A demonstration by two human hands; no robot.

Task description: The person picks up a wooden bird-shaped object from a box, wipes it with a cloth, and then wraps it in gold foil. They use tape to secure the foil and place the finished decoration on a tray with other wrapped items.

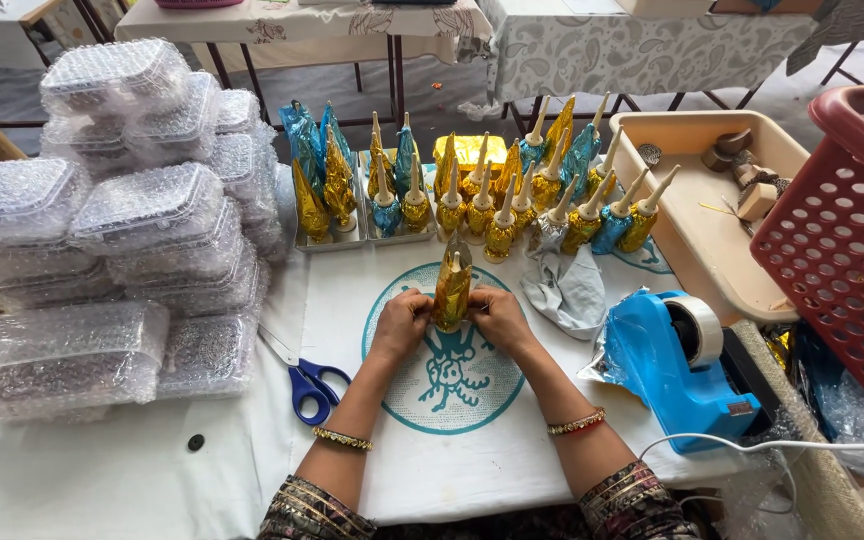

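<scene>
Both my hands hold one gold foil-wrapped cone (452, 285) upright over the teal round print on the white cloth (422, 440). My left hand (402, 322) grips its left side near the base. My right hand (497, 315) grips the right side. Behind it stand several cone-shaped pieces with cream tips and gold or blue foil bases (552, 205). Further left, fully wrapped gold and blue cones (317, 175) stand in small metal trays.
Bubble-wrapped boxes (122, 240) are stacked at the left. Blue-handled scissors (307, 380) lie by my left forearm. A blue tape dispenser (677, 365) sits at the right, beside a beige tray (712, 200) and a red basket (847, 240). A grey cloth (567, 290) lies nearby.
</scene>
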